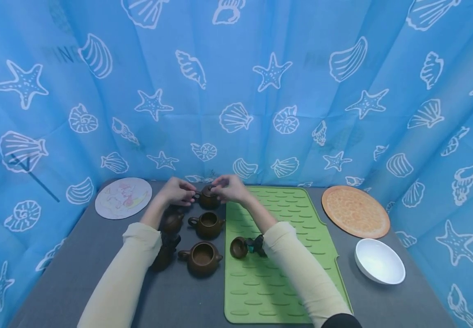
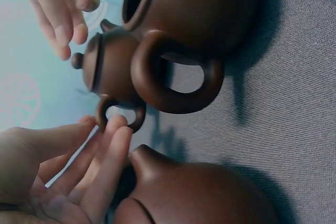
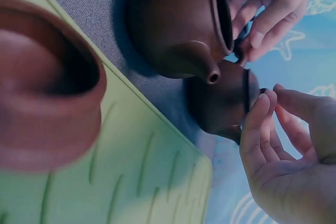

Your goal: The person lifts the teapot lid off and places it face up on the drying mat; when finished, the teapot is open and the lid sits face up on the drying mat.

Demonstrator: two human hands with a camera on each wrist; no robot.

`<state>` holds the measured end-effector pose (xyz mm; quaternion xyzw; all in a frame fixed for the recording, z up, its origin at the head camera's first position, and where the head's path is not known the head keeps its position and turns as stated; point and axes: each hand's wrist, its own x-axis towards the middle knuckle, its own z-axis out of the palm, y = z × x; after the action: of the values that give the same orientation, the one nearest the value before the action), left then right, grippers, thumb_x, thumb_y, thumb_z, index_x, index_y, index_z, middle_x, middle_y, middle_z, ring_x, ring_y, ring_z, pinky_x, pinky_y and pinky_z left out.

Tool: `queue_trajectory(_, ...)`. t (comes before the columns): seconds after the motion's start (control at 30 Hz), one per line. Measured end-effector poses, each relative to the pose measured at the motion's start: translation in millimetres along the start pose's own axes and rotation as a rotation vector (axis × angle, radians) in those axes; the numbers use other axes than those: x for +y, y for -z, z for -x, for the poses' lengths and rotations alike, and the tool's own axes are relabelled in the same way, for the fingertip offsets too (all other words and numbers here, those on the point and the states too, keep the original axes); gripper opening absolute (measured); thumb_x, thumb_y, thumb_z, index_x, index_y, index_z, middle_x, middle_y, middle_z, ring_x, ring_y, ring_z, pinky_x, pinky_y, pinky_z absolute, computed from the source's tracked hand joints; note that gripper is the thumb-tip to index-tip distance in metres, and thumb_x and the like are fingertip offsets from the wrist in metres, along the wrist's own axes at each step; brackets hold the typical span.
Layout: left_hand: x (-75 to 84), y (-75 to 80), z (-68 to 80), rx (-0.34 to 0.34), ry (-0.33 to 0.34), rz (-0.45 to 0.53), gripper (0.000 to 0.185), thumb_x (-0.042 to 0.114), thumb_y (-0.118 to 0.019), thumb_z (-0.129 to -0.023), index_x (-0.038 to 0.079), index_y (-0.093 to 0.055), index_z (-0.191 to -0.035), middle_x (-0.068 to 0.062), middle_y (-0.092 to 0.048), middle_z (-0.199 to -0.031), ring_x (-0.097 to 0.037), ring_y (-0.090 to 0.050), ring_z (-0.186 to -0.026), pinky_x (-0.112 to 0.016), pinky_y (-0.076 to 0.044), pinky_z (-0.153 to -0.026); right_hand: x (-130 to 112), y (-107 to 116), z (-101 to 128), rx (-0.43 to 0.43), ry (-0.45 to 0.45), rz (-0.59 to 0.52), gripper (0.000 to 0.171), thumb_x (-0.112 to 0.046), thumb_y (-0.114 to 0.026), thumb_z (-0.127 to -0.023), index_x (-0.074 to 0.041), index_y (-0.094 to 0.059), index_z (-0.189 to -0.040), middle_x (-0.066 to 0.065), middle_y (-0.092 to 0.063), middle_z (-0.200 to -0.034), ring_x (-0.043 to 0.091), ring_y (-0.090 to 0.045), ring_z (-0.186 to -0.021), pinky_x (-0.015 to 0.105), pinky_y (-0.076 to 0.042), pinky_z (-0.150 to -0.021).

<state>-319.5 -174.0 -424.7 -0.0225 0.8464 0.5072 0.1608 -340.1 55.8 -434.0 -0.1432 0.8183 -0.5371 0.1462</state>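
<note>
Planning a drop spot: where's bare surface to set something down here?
Free: the near half of the green mat, and the grey table between mat edge and white bowl. Crowded: left of the mat, where brown teapots cluster and both hands work at the far, lidded one.

Both my arms reach forward, hands close together at the far end.

My left hand [image 1: 175, 191] lies with its fingers [image 2: 107, 153] nearly straight and loosely spread, palm turned toward the right one. My right hand [image 1: 229, 187] faces it, fingers [image 3: 257, 124] gently bent, tips drawn toward the thumb. Cream sleeves cover both forearms to the wrists, the forearms angling inward.
</note>
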Motion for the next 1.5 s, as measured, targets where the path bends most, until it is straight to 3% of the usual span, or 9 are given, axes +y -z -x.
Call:
queue_trajectory(0.23, -5.4, -3.2, -6.5, 0.062, 0.033, 0.051, 0.025, 0.008, -0.065, -0.108, -0.004, -0.072, -0.129, -0.023, -0.075, -0.118, -0.020, -0.081, -0.087, -0.034, -0.070, -0.082, 3, -9, -8, 0.031, -0.057, -0.044, 0.029, -0.012, -0.074, -0.103, 0.001, -0.072, -0.130, 0.002, -0.067, -0.086, 0.011, -0.064, -0.068, 0.036, -0.070, -0.074)
queue_trajectory(0.63, -8.7, -6.9, -13.5, 0.097, 0.071, 0.054, 0.022, 0.010, -0.065, -0.109, 0.001, -0.074, -0.127, -0.019, -0.076, -0.115, -0.018, -0.081, -0.083, -0.028, -0.069, -0.074, 6, -15, -12, 0.067, -0.039, -0.003, 0.024, -0.011, -0.073, -0.104, 0.000, -0.073, -0.126, 0.002, -0.064, -0.087, 0.012, -0.063, -0.070, 0.026, -0.064, -0.064)
queue_trajectory(0.73, -11.0, -7.4, -16.0, 0.099, 0.068, 0.051, 0.021, 0.010, -0.065, -0.109, 0.002, -0.075, -0.126, -0.018, -0.075, -0.114, -0.016, -0.080, -0.080, -0.028, -0.068, -0.072, 7, -15, -11, 0.071, -0.010, -0.004, 0.024, -0.013, -0.072, -0.105, 0.000, -0.073, -0.126, 0.001, -0.064, -0.088, 0.012, -0.063, -0.071, 0.028, -0.065, -0.065)
queue_trajectory(0.83, -12.1, -8.0, -17.0, 0.102, 0.066, 0.051, 0.021, 0.010, -0.065, -0.109, 0.001, -0.075, -0.125, -0.017, -0.075, -0.112, -0.015, -0.079, -0.078, -0.028, -0.068, -0.072, 6, -13, -8, 0.074, 0.018, -0.010, 0.025, -0.014, -0.072, -0.105, -0.001, -0.073, -0.127, 0.001, -0.063, -0.088, 0.015, -0.064, -0.073, 0.037, -0.068, -0.071)
queue_trajectory(0.97, -12.3, -8.2, -17.9, 0.108, 0.068, 0.048, 0.021, 0.009, -0.065, -0.109, 0.001, -0.075, -0.125, -0.018, -0.075, -0.113, -0.015, -0.079, -0.076, -0.028, -0.068, -0.071, 4, -8, -2, 0.075, 0.054, -0.019, 0.025, -0.015, -0.072, -0.105, -0.001, -0.073, -0.126, 0.008, -0.068, -0.097, 0.017, -0.066, -0.076, 0.048, -0.069, -0.077)
queue_trajectory(1.07, -12.8, -8.2, -18.6, 0.111, 0.070, 0.043, 0.021, 0.010, -0.065, -0.109, 0.001, -0.075, -0.126, -0.019, -0.075, -0.115, -0.015, -0.078, -0.076, -0.028, -0.068, -0.071, 4, -2, 2, 0.078, 0.080, -0.019, 0.024, -0.016, -0.071, -0.106, -0.002, -0.073, -0.126, 0.016, -0.072, -0.116, 0.021, -0.070, -0.081, 0.050, -0.069, -0.080)
queue_trajectory(1.17, -12.8, -8.2, -17.7, 0.109, 0.060, 0.037, 0.021, 0.010, -0.065, -0.109, 0.001, -0.074, -0.126, -0.020, -0.075, -0.116, -0.014, -0.078, -0.076, -0.028, -0.068, -0.071, 5, 6, 8, 0.069, 0.104, -0.020, 0.025, -0.016, -0.070, -0.107, -0.001, -0.071, -0.127, 0.022, -0.069, -0.133, 0.033, -0.074, -0.094, 0.057, -0.068, -0.086)
queue_trajectory(1.27, -12.1, -8.3, -15.4, 0.106, 0.047, 0.035, 0.022, 0.009, -0.064, -0.109, -0.001, -0.074, -0.126, -0.020, -0.075, -0.114, -0.015, -0.079, -0.076, -0.030, -0.069, -0.073, 8, 17, 16, 0.057, 0.119, -0.037, 0.026, -0.016, -0.068, -0.108, -0.001, -0.069, -0.129, 0.024, -0.068, -0.138, 0.042, -0.074, -0.105, 0.063, -0.066, -0.092)
queue_trajectory(1.5, -10.5, -7.8, -11.5, 0.100, 0.026, 0.030, 0.022, 0.008, -0.064, -0.109, -0.002, -0.073, -0.126, -0.020, -0.075, -0.114, -0.014, -0.078, -0.076, -0.031, -0.069, -0.075, 17, 48, 42, 0.053, 0.105, -0.078, 0.027, -0.012, -0.061, -0.111, 0.001, -0.062, -0.135, 0.026, -0.064, -0.138, 0.013, -0.072, -0.088, 0.053, -0.069, -0.087)
